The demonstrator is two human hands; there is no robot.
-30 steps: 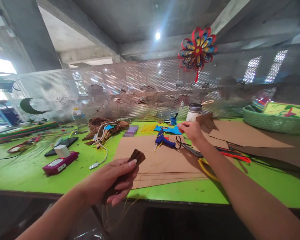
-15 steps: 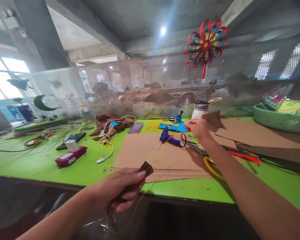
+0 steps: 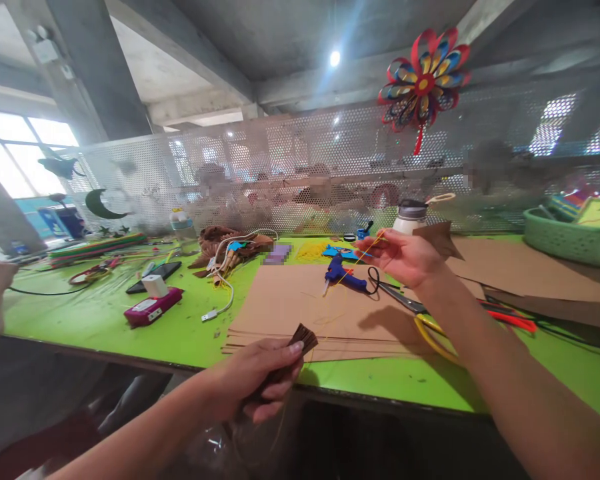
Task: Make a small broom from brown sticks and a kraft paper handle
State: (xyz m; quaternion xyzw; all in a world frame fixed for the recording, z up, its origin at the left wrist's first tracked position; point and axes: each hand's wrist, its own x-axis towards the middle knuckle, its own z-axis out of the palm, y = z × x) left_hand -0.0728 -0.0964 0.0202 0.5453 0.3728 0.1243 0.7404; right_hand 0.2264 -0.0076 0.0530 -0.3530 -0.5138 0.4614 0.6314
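Observation:
My left hand is closed around a dark brown folded bundle, held over the near edge of the green table. My right hand is raised above the table and pinches a thin yellow thread that slants down toward the bundle. Under the thread lies a stack of brown cardboard sheets. A blue glue gun and yellow-handled scissors rest on the sheets just below my right hand.
A white jar and a green basket stand at the back right. To the left lie a magenta device, a black phone and a white cable. A perforated mesh screen with a paper pinwheel backs the table.
My right hand has lifted off the table with the yellow thread and turned palm-up. My left hand with the bundle has kept its grip and stayed near the table edge.

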